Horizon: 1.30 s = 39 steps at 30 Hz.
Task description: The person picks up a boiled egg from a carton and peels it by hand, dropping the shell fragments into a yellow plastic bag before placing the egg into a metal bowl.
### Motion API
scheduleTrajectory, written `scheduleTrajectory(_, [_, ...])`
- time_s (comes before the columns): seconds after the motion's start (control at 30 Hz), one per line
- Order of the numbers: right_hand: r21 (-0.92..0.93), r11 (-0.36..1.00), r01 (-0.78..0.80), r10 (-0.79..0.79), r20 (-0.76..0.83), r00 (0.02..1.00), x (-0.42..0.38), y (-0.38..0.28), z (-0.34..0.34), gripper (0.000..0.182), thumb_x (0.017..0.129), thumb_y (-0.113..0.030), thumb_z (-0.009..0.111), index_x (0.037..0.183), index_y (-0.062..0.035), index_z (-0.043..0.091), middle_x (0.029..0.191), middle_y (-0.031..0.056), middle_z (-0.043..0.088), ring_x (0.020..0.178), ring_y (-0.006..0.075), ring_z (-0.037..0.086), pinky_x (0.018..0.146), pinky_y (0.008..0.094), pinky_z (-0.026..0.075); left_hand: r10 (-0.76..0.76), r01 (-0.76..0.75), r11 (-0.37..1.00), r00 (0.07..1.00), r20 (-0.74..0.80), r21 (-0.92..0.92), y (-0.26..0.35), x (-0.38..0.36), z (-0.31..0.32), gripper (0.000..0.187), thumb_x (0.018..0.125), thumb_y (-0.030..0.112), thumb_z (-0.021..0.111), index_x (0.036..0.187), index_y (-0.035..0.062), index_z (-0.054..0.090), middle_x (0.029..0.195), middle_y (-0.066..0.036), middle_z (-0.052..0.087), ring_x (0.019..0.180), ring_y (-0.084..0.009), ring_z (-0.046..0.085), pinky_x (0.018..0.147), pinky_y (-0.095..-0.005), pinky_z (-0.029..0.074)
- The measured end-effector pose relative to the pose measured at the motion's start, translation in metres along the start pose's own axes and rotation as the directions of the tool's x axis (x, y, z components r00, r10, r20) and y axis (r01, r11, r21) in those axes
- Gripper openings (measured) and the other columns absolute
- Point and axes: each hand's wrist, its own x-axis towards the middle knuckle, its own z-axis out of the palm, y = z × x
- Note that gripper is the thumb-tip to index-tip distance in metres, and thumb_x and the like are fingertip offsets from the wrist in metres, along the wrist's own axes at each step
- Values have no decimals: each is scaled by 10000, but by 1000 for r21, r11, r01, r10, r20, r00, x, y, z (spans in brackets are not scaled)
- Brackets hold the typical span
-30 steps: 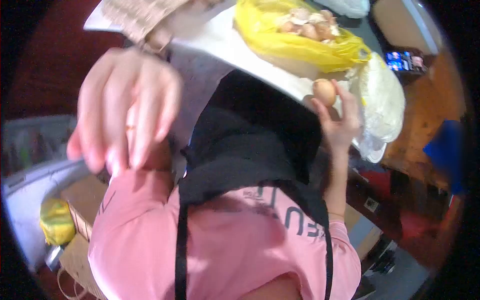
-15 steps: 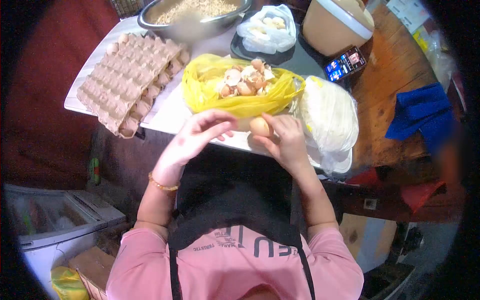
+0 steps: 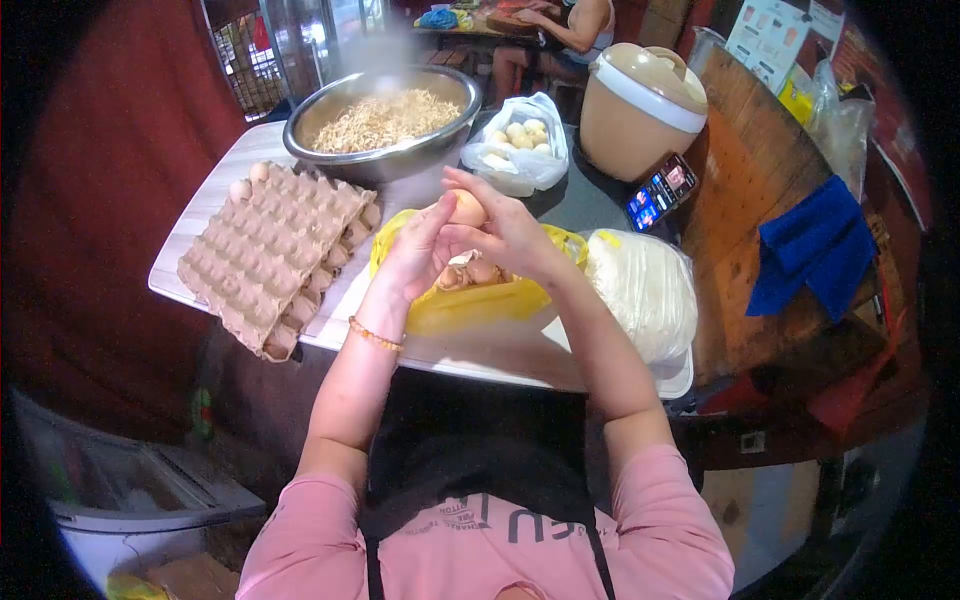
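Observation:
A brown egg (image 3: 467, 208) is held between my two hands, above the yellow bag (image 3: 480, 308). My left hand (image 3: 422, 243) cups it from the left, and my right hand (image 3: 510, 232) has its fingers round the top and right side. Broken eggshells (image 3: 482, 272) lie in the bag beneath, partly hidden by my hands. Stacked egg cartons (image 3: 265, 245) rest to the left, with two eggs (image 3: 250, 180) at their far corner. Beyond my hands, peeled eggs (image 3: 525, 135) sit in a white plastic bag (image 3: 520, 178).
A metal bowl (image 3: 385, 165) of shredded food stands at the back. To the right are a beige lidded container (image 3: 640, 110), a phone (image 3: 662, 192), a clear bag of white stuff (image 3: 642, 295) and a blue cloth (image 3: 815, 245). Another person (image 3: 575, 30) is at a far table.
Both hands have moved up and forward over the yellow bag with the egg, and my left hand now touches it. The view has tilted up, showing the far table and person.

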Motion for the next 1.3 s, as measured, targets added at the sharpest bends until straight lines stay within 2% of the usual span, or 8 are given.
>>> scheduleTrajectory(0.03, [64,996,-56,54,25,998,-1,5,2,619,836,-203,699,1366,-35,426,1264,151,542,1083,243,574,938,322,443,-8,8,1000,1000,11,21,1,4,-3,448,963,331,525,1212,-42,520,1105,-142,636,967,-207,654,838,-317,538])
scheduleTrajectory(0.23, [3,999,-43,43,-79,996,-11,29,12,602,840,-216,693,1345,-11,436,1281,175,554,1147,259,568,950,334,440,-106,104,985,994,11,141,-2,14,-19,414,959,294,543,1219,-27,519,1106,-124,630,954,-189,653,831,-299,538])
scheduleTrajectory(0.57, [-12,993,-122,121,-13,993,-15,30,23,615,833,-253,694,1351,-28,449,1294,176,549,1163,284,560,959,345,430,-134,131,981,991,10,144,-14,7,-43,386,962,293,537,1180,-25,541,1070,-114,642,938,-181,653,810,-290,536])
scheduleTrajectory(0.67, [-34,996,-87,86,-30,996,-15,32,26,625,836,-303,682,1353,-38,448,1284,199,545,1157,319,556,961,368,433,-91,99,984,994,-60,149,-16,3,-36,396,955,350,533,1076,-26,570,951,-119,668,796,-170,675,657,-252,556])
scheduleTrajectory(0.87, [-240,969,50,-86,-141,986,-13,24,20,618,816,-306,677,1340,-54,469,1245,202,569,1126,339,564,960,403,430,-86,90,995,993,-81,44,-13,3,-32,348,963,300,531,1119,-10,560,1018,-120,663,868,-169,671,721,-264,554])
scheduleTrajectory(1.0, [-295,949,108,-154,-137,979,-17,34,22,567,815,-287,668,1301,-40,511,1233,186,583,1126,333,561,952,419,423,-6,24,989,993,-118,145,-17,5,-44,342,936,242,586,1180,5,550,1072,-102,647,932,-168,652,826,-288,526])
scheduleTrajectory(1.23, [-190,981,-41,-12,-270,963,-20,34,30,510,806,-267,702,1230,-18,566,1211,173,602,1096,322,581,949,388,439,63,-56,995,994,-89,79,-19,3,-35,361,936,190,578,1233,4,492,1098,-125,633,978,-193,641,875,-313,512])
scheduleTrajectory(1.3, [-152,986,75,-110,-235,966,-18,28,21,489,790,-271,713,1184,-13,582,1197,167,607,1100,320,579,958,400,432,43,-38,995,997,-61,91,-19,1,-28,370,966,239,526,1248,4,482,1104,-139,630,997,-205,636,876,-323,512])
